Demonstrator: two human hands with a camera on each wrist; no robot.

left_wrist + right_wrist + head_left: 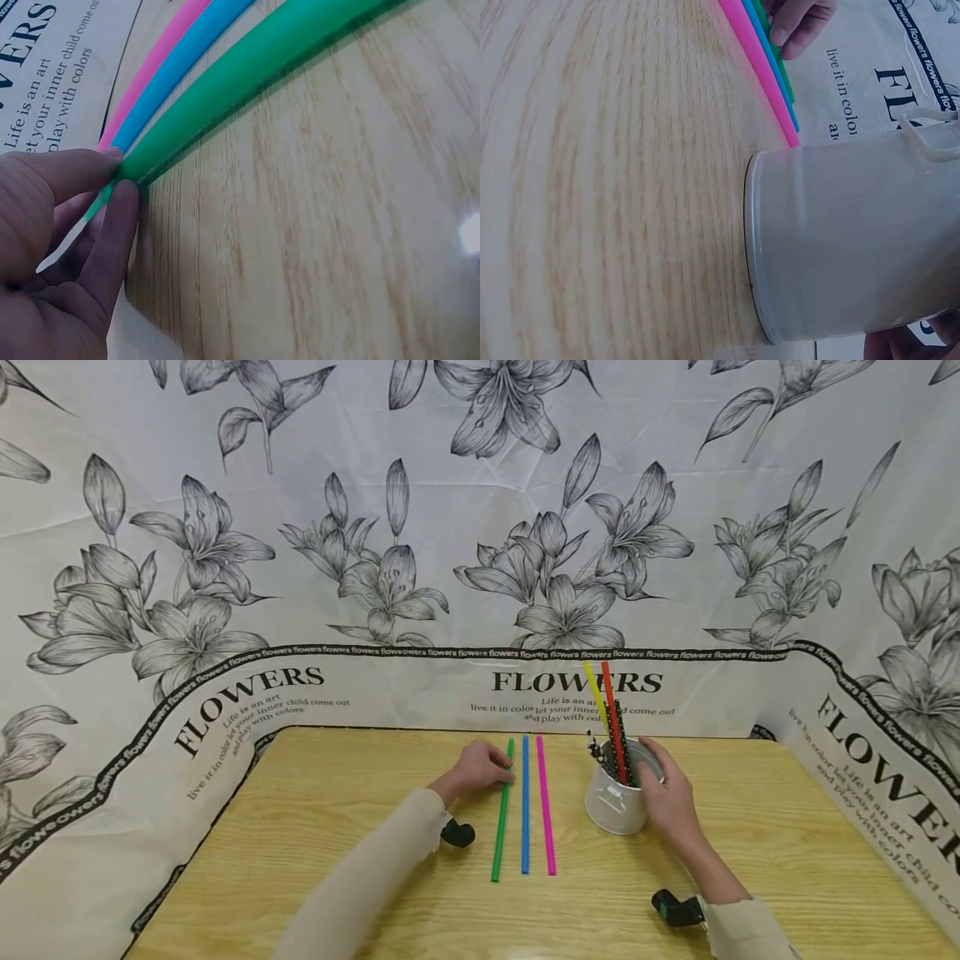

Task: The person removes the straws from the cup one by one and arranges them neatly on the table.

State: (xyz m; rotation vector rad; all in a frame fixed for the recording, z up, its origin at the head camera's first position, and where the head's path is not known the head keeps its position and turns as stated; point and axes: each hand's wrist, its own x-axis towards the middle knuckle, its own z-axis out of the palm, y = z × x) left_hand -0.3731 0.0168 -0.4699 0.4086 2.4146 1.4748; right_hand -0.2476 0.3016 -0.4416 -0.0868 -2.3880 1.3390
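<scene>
My left hand (480, 766) pinches the green straw (502, 835) near its far end, thumb and finger meeting on it in the left wrist view. The straw lies on the table. Just right of it, roughly side by side, lie a blue straw (525, 810) and a pink straw (547, 810). With my right hand (671, 802) I grip the right side of a white pail (615, 810) that stands on the table. A yellow straw (593, 685), a red straw (609, 702) and black-and-white patterned straws (596, 750) lean in the pail. Most right-hand fingers are hidden behind it.
The wood-grain table (300, 843) meets a white cloth (420, 693) with flower prints and lettering at its back and sides. A dark wrist device (457, 833) sits by the left sleeve, and another device (677, 909) by the right.
</scene>
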